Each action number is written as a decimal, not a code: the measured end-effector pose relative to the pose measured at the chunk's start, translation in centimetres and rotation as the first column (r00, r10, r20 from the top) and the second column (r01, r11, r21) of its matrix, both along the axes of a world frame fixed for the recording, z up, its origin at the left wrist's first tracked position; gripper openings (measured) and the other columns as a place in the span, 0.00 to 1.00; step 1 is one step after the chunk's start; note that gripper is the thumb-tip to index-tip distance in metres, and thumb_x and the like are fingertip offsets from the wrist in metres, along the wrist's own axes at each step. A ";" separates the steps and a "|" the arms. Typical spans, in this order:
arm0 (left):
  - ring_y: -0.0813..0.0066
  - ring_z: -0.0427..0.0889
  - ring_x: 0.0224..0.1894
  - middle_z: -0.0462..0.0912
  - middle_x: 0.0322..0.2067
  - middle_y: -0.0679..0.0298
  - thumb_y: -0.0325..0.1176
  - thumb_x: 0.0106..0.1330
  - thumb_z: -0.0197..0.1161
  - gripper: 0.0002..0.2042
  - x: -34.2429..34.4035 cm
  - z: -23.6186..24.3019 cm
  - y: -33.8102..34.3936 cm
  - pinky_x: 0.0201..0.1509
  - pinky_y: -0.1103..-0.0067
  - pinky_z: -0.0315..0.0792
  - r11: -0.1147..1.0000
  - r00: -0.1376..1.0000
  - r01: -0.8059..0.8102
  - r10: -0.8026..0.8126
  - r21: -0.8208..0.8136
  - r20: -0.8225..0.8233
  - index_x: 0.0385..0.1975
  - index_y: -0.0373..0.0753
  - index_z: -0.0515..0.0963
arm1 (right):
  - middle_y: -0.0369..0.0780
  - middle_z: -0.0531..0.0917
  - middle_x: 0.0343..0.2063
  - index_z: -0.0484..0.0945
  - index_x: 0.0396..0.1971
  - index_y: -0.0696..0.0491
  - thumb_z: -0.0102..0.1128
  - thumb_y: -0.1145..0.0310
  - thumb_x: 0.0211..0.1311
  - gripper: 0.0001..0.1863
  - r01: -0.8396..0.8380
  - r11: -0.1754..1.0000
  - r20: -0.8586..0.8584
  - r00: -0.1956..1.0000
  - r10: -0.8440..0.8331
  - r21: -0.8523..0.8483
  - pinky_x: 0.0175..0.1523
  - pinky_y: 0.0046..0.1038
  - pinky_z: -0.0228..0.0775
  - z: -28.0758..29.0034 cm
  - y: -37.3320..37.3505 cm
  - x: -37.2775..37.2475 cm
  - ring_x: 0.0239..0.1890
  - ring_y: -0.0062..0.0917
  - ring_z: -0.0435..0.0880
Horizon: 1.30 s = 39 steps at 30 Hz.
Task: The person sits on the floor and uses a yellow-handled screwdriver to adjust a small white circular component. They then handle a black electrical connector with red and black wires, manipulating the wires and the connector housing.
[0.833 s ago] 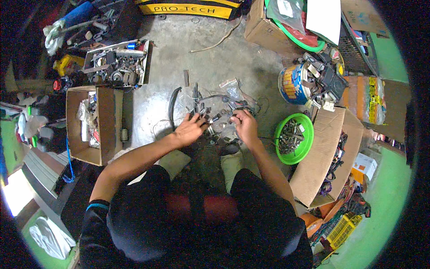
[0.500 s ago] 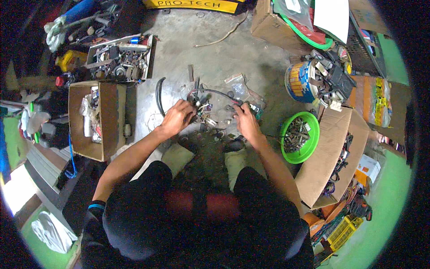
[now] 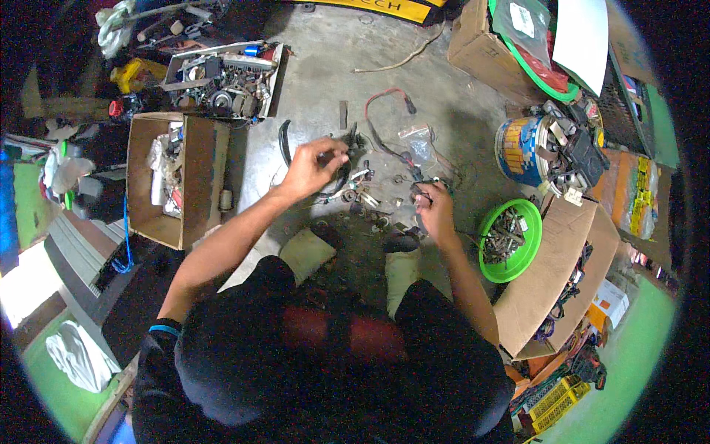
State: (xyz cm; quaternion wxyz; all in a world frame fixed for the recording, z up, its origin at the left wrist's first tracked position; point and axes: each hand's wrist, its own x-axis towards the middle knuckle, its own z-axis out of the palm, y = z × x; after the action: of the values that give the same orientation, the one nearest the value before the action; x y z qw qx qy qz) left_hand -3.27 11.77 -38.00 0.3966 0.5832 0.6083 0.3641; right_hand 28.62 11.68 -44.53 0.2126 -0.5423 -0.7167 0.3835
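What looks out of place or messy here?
The loose parts look almost spilled, scattered on the floor, whereas other small pieces sit in the green bowl. The bucket looks overfull, its contents heaped past the rim.

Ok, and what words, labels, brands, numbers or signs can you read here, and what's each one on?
Yellow panel, top: large dark lettering, partly cut off by the picture's edge; I won't copy it out.
Yellow tape on the wrapped package, right: dark print, too small and blurred to read.
White label on the clear bag, upper right: too small to read.
White box, lower right: any print is too small.
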 end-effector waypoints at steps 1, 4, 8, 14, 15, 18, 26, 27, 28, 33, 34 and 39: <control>0.72 0.81 0.37 0.81 0.36 0.56 0.27 0.59 0.64 0.08 0.0 -0.9 -0.6 0.36 0.77 0.75 1.000 1.000 0.011 -0.011 -0.015 -0.024 0.37 0.34 0.80 | 0.43 0.74 0.33 0.78 0.40 0.62 0.57 0.83 0.54 0.12 0.014 0.998 -0.053 0.998 -0.017 -0.055 0.32 0.28 0.72 -0.4 0.0 0.2 0.27 0.28 0.79; 0.59 0.80 0.41 0.80 0.38 0.52 0.39 0.59 0.66 0.17 -0.3 -1.5 -1.8 0.42 0.70 0.74 0.991 0.963 0.113 -0.126 -0.067 -0.240 0.40 0.32 0.77 | 0.40 0.74 0.32 0.78 0.41 0.63 0.57 0.82 0.55 0.12 -0.108 0.985 -0.041 0.994 0.103 -0.133 0.30 0.26 0.72 0.0 0.2 0.1 0.27 0.22 0.78; 0.50 0.76 0.46 0.77 0.39 0.51 0.45 0.54 0.68 0.24 0.8 -3.1 -4.6 0.47 0.63 0.72 0.980 0.795 0.172 -0.197 -0.098 -0.574 0.43 0.32 0.75 | 0.49 0.80 0.36 0.80 0.37 0.58 0.62 0.73 0.50 0.12 -0.148 0.973 0.018 0.988 0.153 -0.179 0.46 0.38 0.71 2.0 0.5 -0.9 0.40 0.44 0.79; 0.53 0.80 0.33 0.77 0.34 0.51 0.33 0.57 0.65 0.12 0.6 -3.4 -3.6 0.38 0.68 0.74 0.973 0.953 0.125 -0.173 -0.195 -0.250 0.35 0.31 0.77 | 0.48 0.76 0.37 0.78 0.39 0.57 0.60 0.72 0.51 0.14 -0.240 0.968 0.421 0.887 0.191 0.067 0.46 0.39 0.70 7.4 2.1 -4.5 0.38 0.44 0.77; 0.55 0.80 0.31 0.77 0.33 0.51 0.31 0.58 0.65 0.10 0.5 -3.0 -3.1 0.37 0.69 0.74 0.981 0.979 0.098 -0.125 -0.165 -0.159 0.34 0.31 0.77 | 0.47 0.76 0.39 0.77 0.41 0.56 0.60 0.70 0.51 0.15 -0.251 0.960 0.398 0.898 0.185 0.121 0.47 0.39 0.70 7.2 2.5 -5.0 0.41 0.43 0.76; 0.66 0.80 0.35 0.79 0.31 0.56 0.29 0.59 0.64 0.08 1.9 -1.5 -3.2 0.42 0.74 0.72 0.969 0.989 0.148 -0.142 -0.197 0.046 0.33 0.31 0.77 | 0.45 0.74 0.41 0.75 0.45 0.57 0.60 0.65 0.51 0.20 -0.319 0.900 0.390 0.901 0.191 0.298 0.49 0.41 0.69 5.6 5.1 -6.3 0.49 0.40 0.71; 0.65 0.83 0.34 0.79 0.42 0.52 0.28 0.57 0.64 0.17 3.8 1.4 -2.5 0.40 0.72 0.77 0.951 0.961 0.276 -0.270 -0.141 0.063 0.46 0.29 0.74 | 0.43 0.73 0.41 0.73 0.42 0.55 0.62 0.69 0.50 0.18 -0.440 0.877 0.615 0.750 0.242 0.192 0.47 0.37 0.62 3.0 5.4 -7.5 0.47 0.37 0.71; 0.65 0.83 0.34 0.79 0.42 0.52 0.27 0.57 0.64 0.17 3.3 1.4 -2.2 0.40 0.72 0.77 0.957 0.969 0.245 -0.245 -0.155 0.021 0.46 0.29 0.74 | 0.43 0.74 0.41 0.73 0.42 0.55 0.61 0.69 0.49 0.18 -0.435 0.879 0.587 0.769 0.252 0.192 0.48 0.39 0.63 2.8 5.1 -7.0 0.48 0.38 0.71; 0.60 0.83 0.34 0.79 0.43 0.50 0.25 0.55 0.63 0.17 2.8 0.7 -2.1 0.41 0.72 0.76 0.969 0.978 0.209 -0.209 -0.132 0.018 0.46 0.30 0.74 | 0.44 0.75 0.41 0.74 0.42 0.55 0.61 0.70 0.48 0.18 -0.423 0.884 0.562 0.788 0.252 0.197 0.49 0.40 0.63 2.2 4.8 -6.4 0.48 0.38 0.71; 0.52 0.81 0.40 0.78 0.44 0.48 0.26 0.57 0.62 0.18 2.1 1.0 -1.2 0.46 0.70 0.75 0.960 0.961 0.245 -0.258 -0.132 -0.097 0.48 0.31 0.74 | 0.47 0.76 0.42 0.76 0.40 0.55 0.59 0.70 0.50 0.15 -0.283 0.954 0.454 0.865 0.211 0.095 0.48 0.41 0.70 2.2 3.6 -5.2 0.45 0.43 0.76; 0.54 0.80 0.43 0.78 0.46 0.48 0.26 0.57 0.62 0.19 2.2 0.8 -1.2 0.48 0.70 0.74 0.945 0.955 0.265 -0.285 -0.191 -0.086 0.49 0.31 0.73 | 0.47 0.78 0.43 0.77 0.37 0.57 0.57 0.73 0.52 0.11 -0.254 0.965 0.453 0.869 0.199 0.064 0.46 0.40 0.73 2.4 3.4 -5.0 0.44 0.45 0.77; 0.67 0.79 0.48 0.79 0.47 0.56 0.42 0.68 0.56 0.19 3.3 3.0 -0.6 0.46 0.70 0.78 0.672 0.848 0.437 -0.088 -0.597 0.522 0.52 0.34 0.73 | 0.45 0.79 0.36 0.77 0.42 0.60 0.57 0.77 0.54 0.13 -0.232 0.958 -0.234 0.953 0.190 -0.167 0.44 0.28 0.72 10.2 2.5 -6.4 0.40 0.28 0.80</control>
State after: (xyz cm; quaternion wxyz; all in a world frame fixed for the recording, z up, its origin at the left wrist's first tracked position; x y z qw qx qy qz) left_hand 0.04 11.17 -34.98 0.7656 0.3724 0.4966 0.1692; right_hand 22.27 14.19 -34.34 0.1931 -0.4353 -0.7030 0.5282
